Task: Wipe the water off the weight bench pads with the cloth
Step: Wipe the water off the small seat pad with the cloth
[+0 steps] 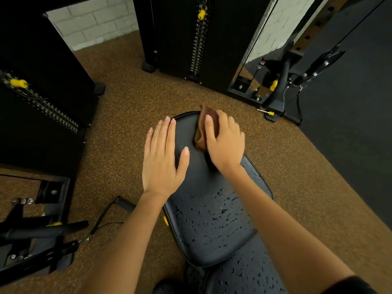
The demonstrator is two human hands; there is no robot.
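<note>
The black weight bench pad [212,213] runs from the bottom of the view toward the middle, with water droplets scattered over its near half. A second wet pad [244,276] lies closer to me at the bottom. My right hand [226,141] presses a brown cloth [203,126] down on the far end of the pad, fingers spread over it. My left hand [163,158] lies flat with straight fingers on the pad's far left edge, holding nothing. The far end around the hands looks free of drops.
Speckled brown rubber floor [127,107] surrounds the bench. Black weight-stack machines with yellow pins stand at left [42,98] and centre back [197,39]. A cable handle and frame [282,90] sit at right, more black frame parts [38,230] at lower left.
</note>
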